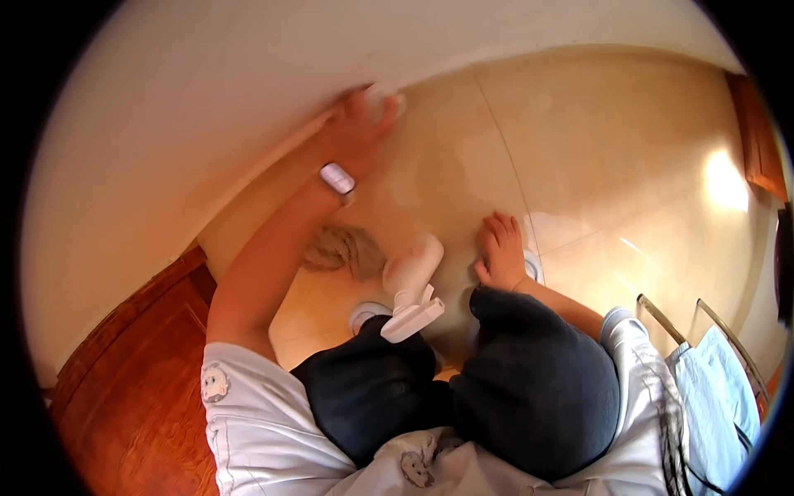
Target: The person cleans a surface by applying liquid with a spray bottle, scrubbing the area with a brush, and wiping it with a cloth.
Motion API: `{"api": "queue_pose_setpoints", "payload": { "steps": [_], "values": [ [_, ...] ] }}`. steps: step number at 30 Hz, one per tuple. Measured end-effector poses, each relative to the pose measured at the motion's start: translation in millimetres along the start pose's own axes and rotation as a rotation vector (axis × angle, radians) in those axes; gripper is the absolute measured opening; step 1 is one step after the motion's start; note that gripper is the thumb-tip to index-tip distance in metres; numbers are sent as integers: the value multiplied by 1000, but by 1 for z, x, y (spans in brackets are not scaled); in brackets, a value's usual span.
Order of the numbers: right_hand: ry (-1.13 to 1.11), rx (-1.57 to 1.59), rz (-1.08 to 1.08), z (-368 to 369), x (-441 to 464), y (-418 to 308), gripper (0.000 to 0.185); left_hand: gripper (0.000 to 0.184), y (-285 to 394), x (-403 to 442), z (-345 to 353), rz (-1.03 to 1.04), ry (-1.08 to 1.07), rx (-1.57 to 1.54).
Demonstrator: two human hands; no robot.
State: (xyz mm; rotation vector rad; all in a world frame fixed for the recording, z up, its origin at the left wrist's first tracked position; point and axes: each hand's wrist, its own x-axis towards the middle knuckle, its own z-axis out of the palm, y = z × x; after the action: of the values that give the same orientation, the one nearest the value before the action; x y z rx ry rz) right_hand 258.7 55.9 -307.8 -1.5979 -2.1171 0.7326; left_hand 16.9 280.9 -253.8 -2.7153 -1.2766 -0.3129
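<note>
My left hand point(361, 128) reaches to the foot of the pale wall, its fingers apart and blurred around a small whitish thing that I cannot make out. A white watch sits on that wrist. My right hand point(501, 252) hangs by my right knee with its fingers spread and nothing in it. Between my arms, above the floor, stands a white device with a rounded head and a handle point(413, 277). A crumpled grey-brown cloth point(343, 250) lies on the tiles beside my left forearm.
Pale wall point(190, 99) curves along the left and top. A reddish wooden door point(141, 388) is at lower left. Light blue fabric point(711, 397) hangs on metal rails at lower right. Beige floor tiles point(595, 140) show sunlight; brown wood point(757, 140) borders the right.
</note>
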Motion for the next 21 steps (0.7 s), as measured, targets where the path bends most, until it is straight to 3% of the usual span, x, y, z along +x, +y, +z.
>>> {"api": "queue_pose_setpoints", "payload": {
  "steps": [3,9,10,12,16,21],
  "values": [
    [19,-25,3,-1,0,4,47,40,23,25,20,-7,55,339],
    [23,-46,25,2,2,3,48,45,-36,-34,3,46,8,191],
    [-11,-72,28,1,0,-1,48,45,-33,-26,7,43,1,189],
    [-32,-74,40,1,-6,-7,48,43,-14,-6,20,97,209,194],
    [-8,-67,34,1,-2,1,49,46,12,21,20,6,177,130],
    [1,-61,51,0,-2,-1,48,56,-10,3,22,67,211,85]
  ]
}}
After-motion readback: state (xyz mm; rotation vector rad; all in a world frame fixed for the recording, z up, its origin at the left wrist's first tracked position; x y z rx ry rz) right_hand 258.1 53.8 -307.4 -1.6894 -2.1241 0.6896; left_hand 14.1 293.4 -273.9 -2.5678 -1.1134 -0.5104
